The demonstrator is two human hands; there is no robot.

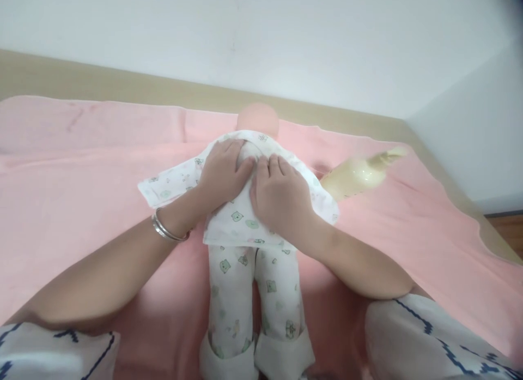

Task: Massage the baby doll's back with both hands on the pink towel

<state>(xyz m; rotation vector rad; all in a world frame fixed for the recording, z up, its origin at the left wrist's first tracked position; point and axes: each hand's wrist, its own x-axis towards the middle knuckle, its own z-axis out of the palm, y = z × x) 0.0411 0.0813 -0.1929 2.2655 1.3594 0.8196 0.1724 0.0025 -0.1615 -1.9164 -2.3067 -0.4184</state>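
I see a white-clad, green-printed doll [249, 227], long axis near-to-far, head [257, 117] far; left grip [224, 174], right grip [283, 197] spread on it.

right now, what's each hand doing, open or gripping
Left hand: open, resting on the printed top.
Right hand: on the same top; grip can't be told.

Rests left hand [224, 170] and right hand [281, 197] on printed top [232, 227] of doll [258, 119] — wears silver bracelet [166, 231]; has pink blanket [93, 200] beneath.
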